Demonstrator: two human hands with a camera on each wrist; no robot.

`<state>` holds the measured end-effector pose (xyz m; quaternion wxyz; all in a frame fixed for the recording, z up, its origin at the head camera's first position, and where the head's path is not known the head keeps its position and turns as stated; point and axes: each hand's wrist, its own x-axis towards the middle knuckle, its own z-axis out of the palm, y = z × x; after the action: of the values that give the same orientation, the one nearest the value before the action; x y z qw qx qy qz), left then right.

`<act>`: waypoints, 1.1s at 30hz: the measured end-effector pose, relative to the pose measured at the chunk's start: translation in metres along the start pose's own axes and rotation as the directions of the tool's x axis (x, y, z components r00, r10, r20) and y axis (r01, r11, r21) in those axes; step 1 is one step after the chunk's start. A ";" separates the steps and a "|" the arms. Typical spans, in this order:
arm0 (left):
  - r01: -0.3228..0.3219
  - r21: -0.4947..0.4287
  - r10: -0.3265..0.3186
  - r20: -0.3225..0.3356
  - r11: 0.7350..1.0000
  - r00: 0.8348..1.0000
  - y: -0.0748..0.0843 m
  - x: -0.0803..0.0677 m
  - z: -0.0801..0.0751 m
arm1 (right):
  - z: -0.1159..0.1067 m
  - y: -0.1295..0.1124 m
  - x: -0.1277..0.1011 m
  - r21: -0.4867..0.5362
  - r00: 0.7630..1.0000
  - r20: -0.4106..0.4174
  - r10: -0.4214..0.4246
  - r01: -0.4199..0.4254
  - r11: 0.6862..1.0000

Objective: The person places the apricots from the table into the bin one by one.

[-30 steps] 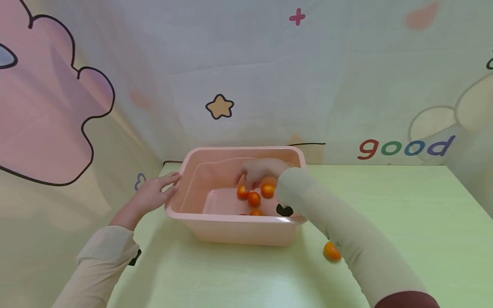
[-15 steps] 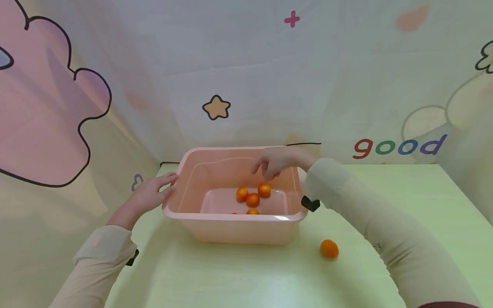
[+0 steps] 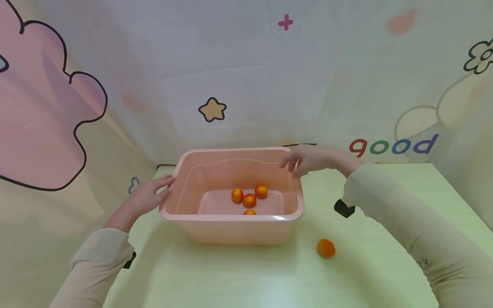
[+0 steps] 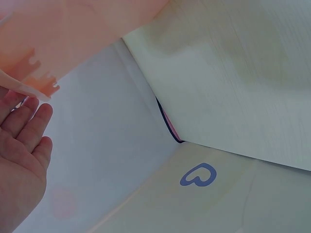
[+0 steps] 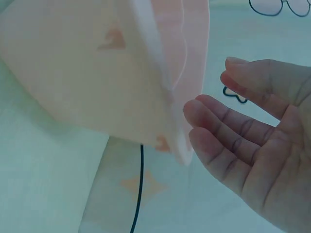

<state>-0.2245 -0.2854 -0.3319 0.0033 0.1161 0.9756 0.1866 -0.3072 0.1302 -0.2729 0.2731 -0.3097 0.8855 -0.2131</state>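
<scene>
A pink plastic basin [image 3: 235, 229] stands on the table with several small round orange fruits [image 3: 249, 200] on its floor; one is partly hidden by the front wall. My left hand [image 3: 146, 197] touches the basin's left rim with its fingertips, the fingers mostly straight in the left wrist view. At the back right corner, my right hand [image 3: 312, 160] hovers by the rim, fingers loosely bent and nothing between them. The right wrist view shows a gap between thumb and fingers. Another orange fruit [image 3: 325, 248] lies on the table, right of the basin and below the right forearm.
The pale green table [image 3: 239, 273] extends in front of the basin and to its right. A printed cloth [image 3: 254, 85] with cartoon shapes and the word "good" hangs behind it and along the sides.
My right hand has risen out of the basin and moved right to its back right corner. The left hand stays at the rim. The head view has shifted slightly.
</scene>
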 end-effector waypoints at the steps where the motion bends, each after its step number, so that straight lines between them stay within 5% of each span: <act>1: 0.000 -0.002 0.000 0.002 1.000 1.000 0.000 0.000 0.000 | 0.000 0.004 -0.004 0.020 1.000 -0.009 0.003 -0.002 1.000; 14: -0.006 -0.014 0.006 0.001 1.000 1.000 0.003 -0.002 -0.001 | 0.006 0.051 -0.042 0.183 0.995 -0.086 0.052 -0.035 0.983; 33: -0.004 -0.015 0.004 -0.014 1.000 1.000 0.001 -0.001 0.001 | 0.062 0.096 -0.060 0.320 0.991 -0.051 0.121 -0.099 0.942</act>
<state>-0.2232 -0.2841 -0.3327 -0.0030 0.1169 0.9739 0.1947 -0.2714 0.2260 -0.3521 0.2997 -0.2043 0.8648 -0.3473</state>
